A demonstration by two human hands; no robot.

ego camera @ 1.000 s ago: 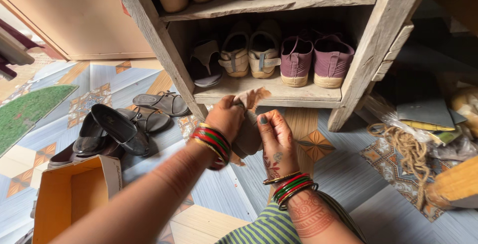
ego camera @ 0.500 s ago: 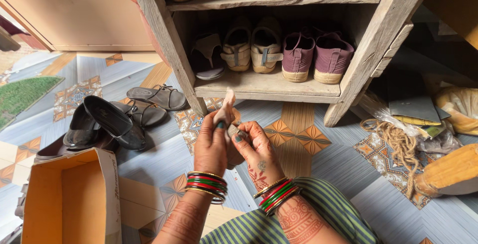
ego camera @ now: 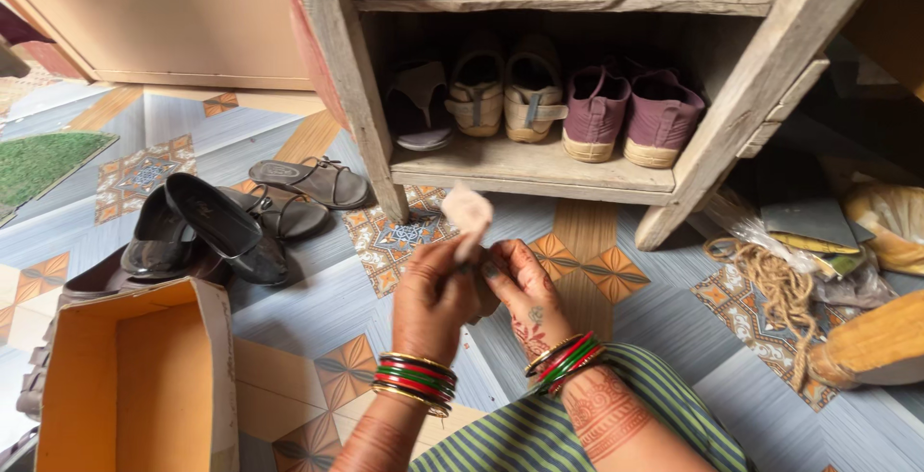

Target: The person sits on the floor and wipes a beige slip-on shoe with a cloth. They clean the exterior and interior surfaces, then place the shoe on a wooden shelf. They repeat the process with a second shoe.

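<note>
Home entryway — rough wooden shoe rack (ego camera: 539,169), sandals (ego camera: 310,181) on patterned tile floor (ego camera: 318,308), open shoebox (ego camera: 135,385)

Weathered wooden shoe rack (ego camera: 539,169) on patterned tile floor (ego camera: 318,308).

- Small crumpled beige cloth (ego camera: 468,214): pale tan, plain.
- Left hand (ego camera: 430,299) and right hand (ego camera: 525,284): reddish-brown henna patterns; red, green and gold bangles (ego camera: 416,382) on the wrists.
- Striped garment (ego camera: 539,433): green with dark stripes.
- Pair of maroon canvas shoes (ego camera: 626,118): cream soles.
- Glossy black flat shoes (ego camera: 197,233).
- Open cardboard box (ego camera: 135,385): orange inside.
- Tiled floor (ego camera: 318,304): grey-blue with orange diamond motifs.
</note>
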